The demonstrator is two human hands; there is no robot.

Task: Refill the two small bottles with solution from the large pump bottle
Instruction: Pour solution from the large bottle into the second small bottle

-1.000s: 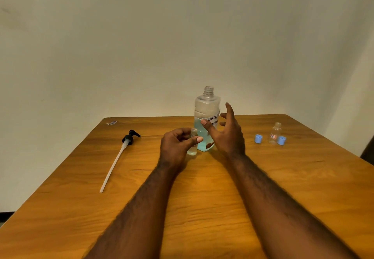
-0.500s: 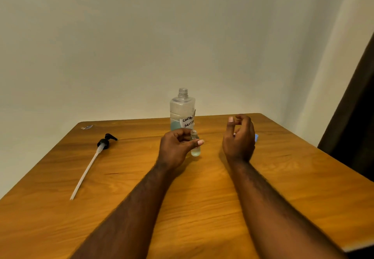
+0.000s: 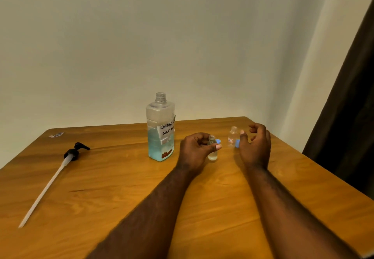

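Table (image 3: 101,188), wooden, read as a clock face with the person at 6.

Left hand (image 3: 197,150): reaches toward 1 o'clock. Fingers and thumb are curled round the first small bottle (image 3: 212,153), with the thumb laid across its front. The bottle is upright and uncapped, with a little pale liquid in its lower part. Whether its base sits on the wood or just above it, cannot tell.

Right hand (image 3: 256,149): at about 2 o'clock, palm turned inward, fingers loosely curled, thumb raised. It holds nothing. The thumb tip sits just beside a blue cap (image 3: 237,143) and the second small bottle (image 3: 232,136), which stands upright and uncapped on the table. Contact with either cannot be told.

Another blue cap (image 3: 218,141) shows just behind the first small bottle, partly hidden.

Large bottle (image 3: 160,133): upright near 12 o'clock, just left of the left hand and apart from it. Its neck is open, blue solution fills roughly the lower half, and it carries a white handwritten label.

Pump (image 3: 73,153): black head with a long white tube, lying flat at 9 to 10 o'clock, well apart from both hands.

Small sticker (image 3: 56,135) at the 11 o'clock corner. Dark curtain (image 3: 348,117) along the right edge.
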